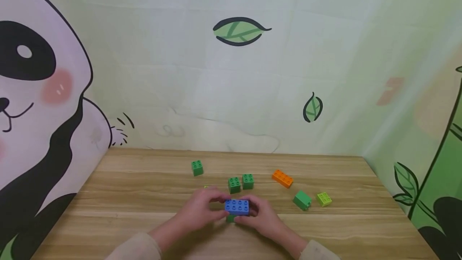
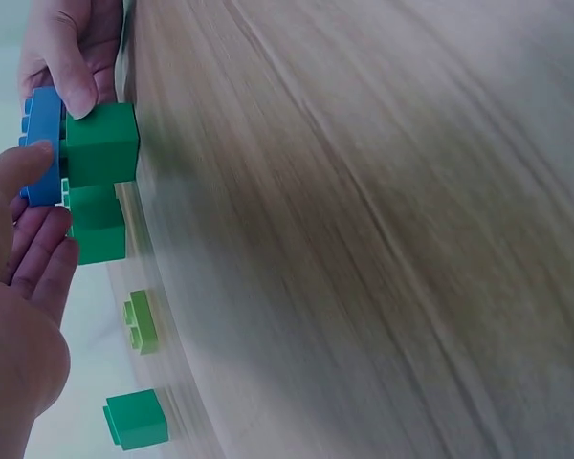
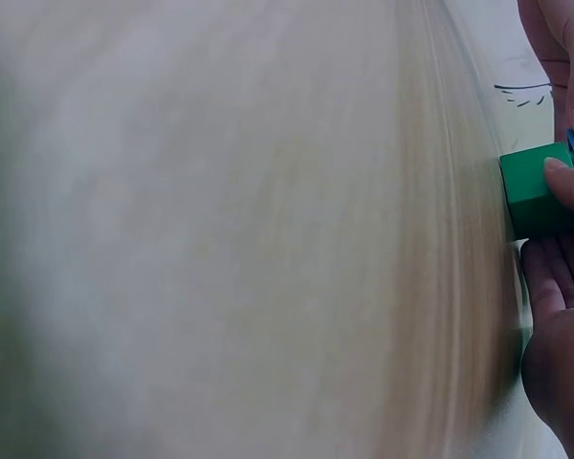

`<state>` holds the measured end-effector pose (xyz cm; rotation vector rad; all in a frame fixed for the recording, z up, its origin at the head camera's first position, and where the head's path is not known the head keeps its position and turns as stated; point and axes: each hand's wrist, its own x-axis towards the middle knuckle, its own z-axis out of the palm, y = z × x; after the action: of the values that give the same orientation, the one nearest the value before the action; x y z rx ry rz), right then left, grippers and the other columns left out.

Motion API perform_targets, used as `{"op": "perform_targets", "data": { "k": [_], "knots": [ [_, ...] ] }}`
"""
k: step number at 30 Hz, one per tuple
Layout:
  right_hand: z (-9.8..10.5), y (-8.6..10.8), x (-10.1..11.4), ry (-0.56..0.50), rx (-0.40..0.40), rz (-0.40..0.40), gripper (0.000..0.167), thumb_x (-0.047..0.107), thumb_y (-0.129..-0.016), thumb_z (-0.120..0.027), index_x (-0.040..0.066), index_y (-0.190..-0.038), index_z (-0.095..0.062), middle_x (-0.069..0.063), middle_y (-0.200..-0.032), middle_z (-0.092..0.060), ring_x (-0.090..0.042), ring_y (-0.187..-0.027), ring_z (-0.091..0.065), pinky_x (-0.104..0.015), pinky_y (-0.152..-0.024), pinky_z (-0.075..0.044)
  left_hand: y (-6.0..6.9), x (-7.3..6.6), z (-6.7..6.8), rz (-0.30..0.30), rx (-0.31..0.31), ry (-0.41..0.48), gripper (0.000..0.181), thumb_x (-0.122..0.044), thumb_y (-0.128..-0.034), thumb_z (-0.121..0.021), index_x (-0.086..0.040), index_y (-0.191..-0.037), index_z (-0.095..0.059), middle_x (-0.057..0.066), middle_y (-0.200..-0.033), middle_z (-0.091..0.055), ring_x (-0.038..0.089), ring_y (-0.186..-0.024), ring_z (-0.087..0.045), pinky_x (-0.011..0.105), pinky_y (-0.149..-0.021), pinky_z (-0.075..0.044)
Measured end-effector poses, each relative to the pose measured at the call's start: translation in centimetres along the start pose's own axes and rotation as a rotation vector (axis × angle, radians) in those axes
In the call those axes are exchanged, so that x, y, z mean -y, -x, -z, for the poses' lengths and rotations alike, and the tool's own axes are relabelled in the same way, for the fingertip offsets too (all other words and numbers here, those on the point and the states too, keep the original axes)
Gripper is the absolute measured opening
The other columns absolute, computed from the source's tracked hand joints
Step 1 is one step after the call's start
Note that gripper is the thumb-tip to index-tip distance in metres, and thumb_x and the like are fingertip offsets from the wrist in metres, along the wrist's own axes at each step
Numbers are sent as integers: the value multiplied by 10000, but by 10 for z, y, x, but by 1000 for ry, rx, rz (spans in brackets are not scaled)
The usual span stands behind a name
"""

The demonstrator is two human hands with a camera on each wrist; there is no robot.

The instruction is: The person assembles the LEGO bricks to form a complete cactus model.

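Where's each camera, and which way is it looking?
Head: on the head, looking forward and down at the wooden table; left hand, right hand and sleeves show.
Left wrist: on that wrist, looking across the table at the blue eight-stud brick; both hands show.
Right wrist: on that wrist, looking mostly at the table; parts of both hands show.
Both wrist views share the green brick under the blue one.

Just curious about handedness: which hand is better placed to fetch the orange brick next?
Probably the right hand: the orange studded brick lies ahead and rightward of it, farther from the left hand. The right would first need to release the green brick under its thumb.
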<state>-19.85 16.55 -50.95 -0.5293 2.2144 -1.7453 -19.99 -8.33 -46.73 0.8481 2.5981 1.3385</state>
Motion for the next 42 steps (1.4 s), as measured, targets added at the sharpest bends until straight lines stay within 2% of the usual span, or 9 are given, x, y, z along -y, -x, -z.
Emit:
{"op": "perform_targets", "data": {
  "k": [3, 9, 19, 28, 37, 42],
  "knots": [
    [-1, 0, 1, 3, -2, 5, 440, 123, -929, -852, 50, -1321, -665, -136, -1354, -681, -260, -1226, -666, -254, -1043, -569, 0, -1, -1, 2, -11, -2, 325, -152, -906, -861, -162, -1222, -781, -46, -1183, -755, 215, -1136, -709, 472, -1034, -601],
    [0, 0, 0, 37, -6, 13, 446, 151, -934, -854, 59, -1326, -663, -118, -1345, -689, -250, -1225, -665, -275, -1060, -565, -2, -2, -6, -4, -39, -31, 322, -192, -902, -869, -166, -1212, -786, -51, -1173, -762, 179, -1120, -709, 436, -1021, -607],
    [1, 0, 0, 71, -12, -4, 475, 193, -926, -869, 75, -1338, -663, -111, -1350, -683, -262, -1206, -662, -313, -1044, -583, 0, 0, -11, -28, -63, -59, 316, -158, -890, -877, -154, -1195, -794, -52, -1145, -761, 169, -1091, -707, 388, -999, -609],
    [-1, 0, 2, 53, -19, -8, 471, 158, -922, -869, 61, -1334, -661, -123, -1357, -674, -239, -1188, -658, -262, -1026, -579, -1, 0, -11, -18, -41, -55, 313, -141, -894, -872, -172, -1196, -794, -65, -1149, -759, 169, -1099, -705, 397, -1001, -610],
    [0, -1, 0, 81, -21, 1, 454, 180, -918, -875, 63, -1309, -676, -121, -1337, -690, -242, -1173, -665, -266, -1005, -589, -3, -3, -9, -28, -20, -120, 303, -151, -883, -878, -160, -1175, -799, -55, -1131, -756, 150, -1067, -697, 398, -961, -621],
    [0, -2, 0, 96, -24, -6, 456, 204, -913, -883, 91, -1306, -682, -104, -1335, -692, -248, -1171, -659, -259, -1000, -586, -4, -1, -10, -30, -31, -131, 302, -148, -875, -887, -166, -1164, -801, -66, -1113, -755, 136, -1049, -696, 348, -947, -617]
  ]
}}
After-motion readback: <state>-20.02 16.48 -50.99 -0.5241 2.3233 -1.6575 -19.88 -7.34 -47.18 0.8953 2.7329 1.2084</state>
